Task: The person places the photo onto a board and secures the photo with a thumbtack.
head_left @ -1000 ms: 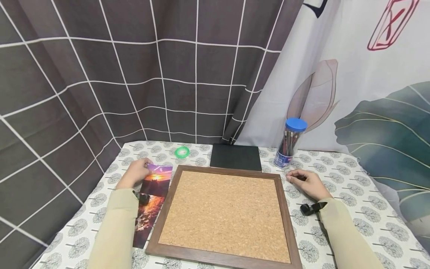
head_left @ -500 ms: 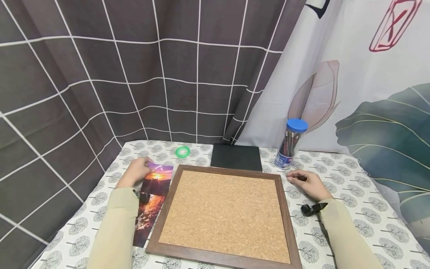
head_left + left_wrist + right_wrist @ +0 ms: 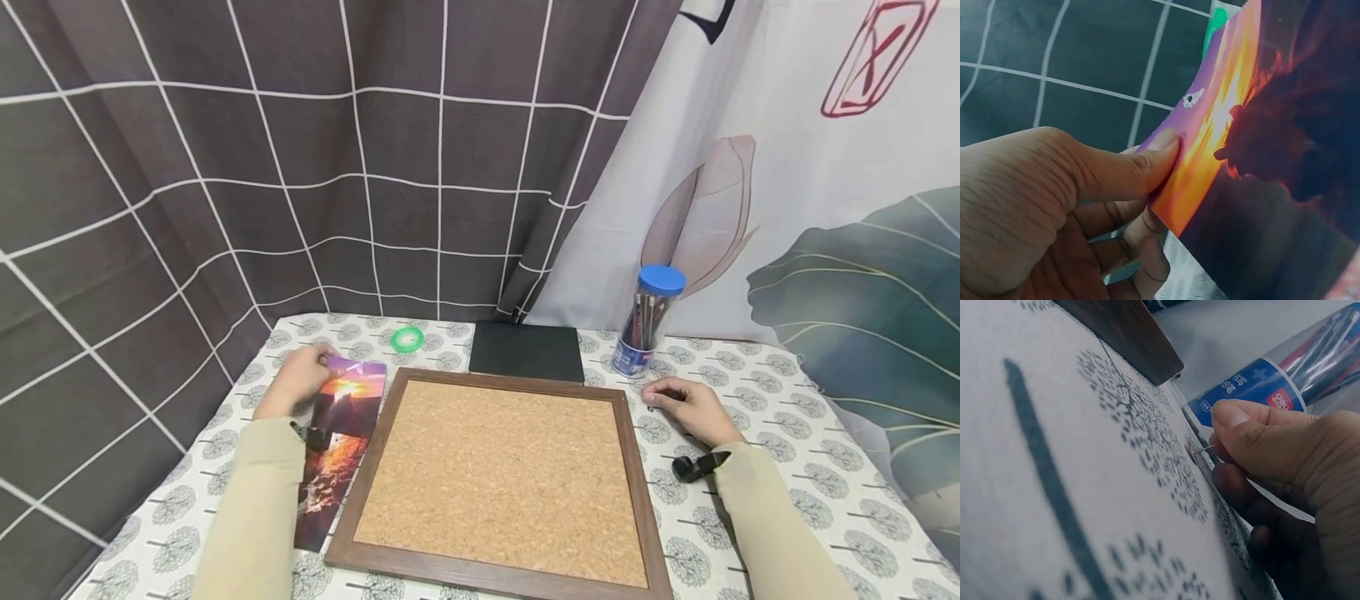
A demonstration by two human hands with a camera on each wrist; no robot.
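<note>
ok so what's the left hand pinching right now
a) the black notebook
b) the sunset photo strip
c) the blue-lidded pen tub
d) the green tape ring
b: in the left wrist view the left hand has its thumb pressed on the top edge of the sunset photo strip, fingers curled behind it, while the green tape ring lies apart on the table.
</note>
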